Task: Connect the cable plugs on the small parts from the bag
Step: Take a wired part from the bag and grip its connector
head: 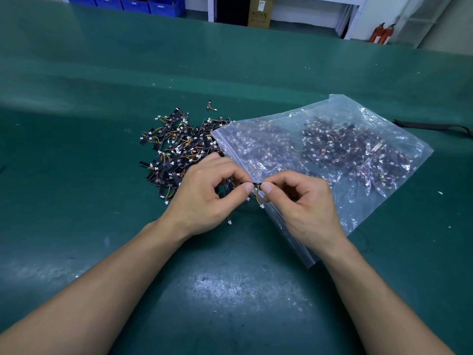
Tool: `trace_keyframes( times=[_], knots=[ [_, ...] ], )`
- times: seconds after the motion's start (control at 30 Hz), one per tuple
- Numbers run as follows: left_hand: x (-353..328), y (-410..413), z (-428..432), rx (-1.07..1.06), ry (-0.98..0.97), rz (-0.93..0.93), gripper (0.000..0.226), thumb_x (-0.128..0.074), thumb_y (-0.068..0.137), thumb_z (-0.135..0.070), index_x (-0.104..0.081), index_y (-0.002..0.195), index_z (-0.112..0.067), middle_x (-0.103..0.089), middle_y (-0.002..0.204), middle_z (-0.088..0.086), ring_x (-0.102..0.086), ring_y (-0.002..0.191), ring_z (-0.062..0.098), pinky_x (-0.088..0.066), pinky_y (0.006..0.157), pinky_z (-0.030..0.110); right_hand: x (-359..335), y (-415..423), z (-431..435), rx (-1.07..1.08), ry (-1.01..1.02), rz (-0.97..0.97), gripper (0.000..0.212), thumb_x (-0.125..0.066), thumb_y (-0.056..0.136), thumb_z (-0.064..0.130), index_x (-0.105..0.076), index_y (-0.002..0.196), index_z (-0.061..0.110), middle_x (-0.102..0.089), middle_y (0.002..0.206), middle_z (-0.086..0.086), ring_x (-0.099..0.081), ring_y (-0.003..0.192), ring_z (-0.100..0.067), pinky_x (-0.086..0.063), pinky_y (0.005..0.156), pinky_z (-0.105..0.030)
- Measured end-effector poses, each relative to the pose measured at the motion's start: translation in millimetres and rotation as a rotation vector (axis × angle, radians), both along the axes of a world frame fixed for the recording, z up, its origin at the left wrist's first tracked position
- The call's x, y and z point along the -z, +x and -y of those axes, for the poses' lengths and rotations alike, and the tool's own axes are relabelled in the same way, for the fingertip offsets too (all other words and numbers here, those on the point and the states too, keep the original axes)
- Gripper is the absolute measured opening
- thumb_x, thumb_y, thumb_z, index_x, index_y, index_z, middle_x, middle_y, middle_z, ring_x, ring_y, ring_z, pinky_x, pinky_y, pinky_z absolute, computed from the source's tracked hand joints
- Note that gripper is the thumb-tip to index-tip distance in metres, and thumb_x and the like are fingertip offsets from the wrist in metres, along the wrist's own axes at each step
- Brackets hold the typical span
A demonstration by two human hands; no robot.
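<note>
A clear zip bag (332, 149) lies on the green table (102, 98), with several small black parts and thin wires inside. To its left spreads a loose pile of the same small parts (174, 147), black strips with orange-yellow wires and white plugs. My left hand (204, 198) and my right hand (304, 203) meet over the bag's near corner. Both pinch one small part (256, 187) between thumb and forefinger. Its wire with a white plug (261, 206) hangs below the fingers. Another white plug (229, 222) shows under my left hand.
A dark strap (432, 126) lies on the table at the right, behind the bag. Blue bins (143, 3), a cardboard box (259, 12), a white shelf frame and red fire extinguishers (382, 33) stand beyond the table's far edge.
</note>
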State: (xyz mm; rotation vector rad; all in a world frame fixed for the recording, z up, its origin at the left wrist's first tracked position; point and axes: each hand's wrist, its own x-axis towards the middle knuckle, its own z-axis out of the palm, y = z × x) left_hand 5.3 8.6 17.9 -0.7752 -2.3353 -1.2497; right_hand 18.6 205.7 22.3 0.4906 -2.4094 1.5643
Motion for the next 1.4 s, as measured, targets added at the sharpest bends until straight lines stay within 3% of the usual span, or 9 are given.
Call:
trace_keyframes(
  times=[0.23, 0.43, 0.63, 0.87, 0.93, 1.03, 1.1, 1.3, 1.4],
  knots=[
    [1.3, -1.0, -0.6, -0.015, 0.024, -0.023, 0.012, -0.069, 0.089, -0.013, -0.069, 0.077, -0.011, -0.066, 0.074, -0.003, -0.052, 0.072, 0.015, -0.045, 0.071, 0.037, -0.7, 1.6, -0.6, 0.0, -0.042, 0.034, 0.006, -0.07, 0.088, 0.028, -0.074, 0.083, 0.028, -0.069, 0.069, 0.001, -0.048, 0.053, -0.027, -0.038, 0.05, -0.032],
    [0.6, -0.1, -0.5, -0.005, 0.017, 0.018, 0.008, -0.07, 0.088, -0.016, -0.071, 0.081, -0.012, -0.066, 0.077, -0.007, -0.053, 0.075, 0.012, -0.041, 0.073, 0.028, -1.7, 1.6, 0.0, -0.01, -0.057, 0.028, 0.015, -0.068, 0.089, 0.022, -0.07, 0.075, 0.028, -0.067, 0.066, 0.004, -0.047, 0.053, -0.013, -0.039, 0.054, -0.02],
    [-1.4, 0.4, 0.3, -0.008, 0.045, 0.024, 0.012, -0.068, 0.088, -0.018, -0.069, 0.077, -0.012, -0.065, 0.074, -0.005, -0.052, 0.073, 0.012, -0.042, 0.073, 0.03, -3.9, 3.0, 0.7, 0.001, -0.058, 0.035, 0.014, -0.069, 0.089, 0.022, -0.071, 0.076, 0.026, -0.067, 0.067, 0.004, -0.051, 0.056, -0.024, -0.04, 0.053, -0.024],
    [-0.5, 0.1, -1.6, -0.019, 0.06, 0.012, 0.016, -0.064, 0.089, -0.019, -0.067, 0.076, -0.011, -0.063, 0.072, -0.003, -0.052, 0.072, 0.016, -0.044, 0.072, 0.035, -6.1, 4.8, 1.3, 0.007, -0.106, 0.068, 0.007, -0.069, 0.087, 0.025, -0.073, 0.082, 0.024, -0.071, 0.073, -0.005, -0.058, 0.061, -0.038, -0.047, 0.056, -0.05],
    [-0.3, 0.0, -1.4, -0.019, 0.063, 0.014, 0.016, -0.064, 0.089, -0.02, -0.067, 0.076, -0.011, -0.064, 0.072, -0.003, -0.053, 0.073, 0.018, -0.045, 0.071, 0.036, -6.7, 5.0, 1.4, 0.004, -0.097, 0.063, 0.011, -0.068, 0.088, 0.024, -0.072, 0.078, 0.024, -0.069, 0.069, -0.003, -0.057, 0.059, -0.033, -0.047, 0.055, -0.042],
    [0.0, 0.2, -0.9, -0.02, 0.069, 0.03, 0.014, -0.066, 0.089, -0.019, -0.069, 0.078, -0.012, -0.064, 0.073, -0.004, -0.053, 0.073, 0.018, -0.045, 0.072, 0.038, -6.9, 4.0, 2.1, -0.007, -0.109, 0.067, 0.021, -0.07, 0.091, 0.013, -0.069, 0.074, 0.024, -0.065, 0.063, 0.01, -0.047, 0.053, -0.006, -0.039, 0.053, -0.02],
    [0.2, 0.2, -0.7, -0.023, 0.069, 0.047, 0.016, -0.064, 0.09, -0.025, -0.071, 0.081, -0.012, -0.064, 0.074, -0.005, -0.052, 0.073, 0.016, -0.045, 0.072, 0.037, -7.1, 3.1, 1.8, 0.0, -0.131, 0.088, 0.025, -0.069, 0.092, 0.007, -0.069, 0.073, 0.023, -0.065, 0.062, 0.012, -0.048, 0.054, -0.003, -0.039, 0.054, -0.016],
    [0.5, -0.3, -0.3, -0.011, 0.072, 0.061, 0.018, -0.062, 0.089, -0.026, -0.071, 0.081, -0.012, -0.063, 0.075, -0.01, -0.051, 0.073, 0.012, -0.043, 0.072, 0.032, -7.4, 3.4, 2.7, 0.002, -0.114, 0.084, 0.023, -0.07, 0.093, 0.008, -0.07, 0.074, 0.021, -0.068, 0.067, 0.003, -0.053, 0.058, -0.013, -0.044, 0.056, -0.029],
    [1.4, -0.8, -1.3, -0.017, 0.061, 0.046, 0.012, -0.066, 0.088, -0.016, -0.068, 0.077, -0.013, -0.062, 0.073, -0.009, -0.051, 0.072, 0.011, -0.042, 0.071, 0.029, -7.1, 4.0, 2.9, 0.009, -0.119, 0.099, 0.012, -0.07, 0.088, 0.018, -0.073, 0.077, 0.02, -0.07, 0.07, -0.002, -0.058, 0.06, -0.031, -0.047, 0.058, -0.04]
  ],
)
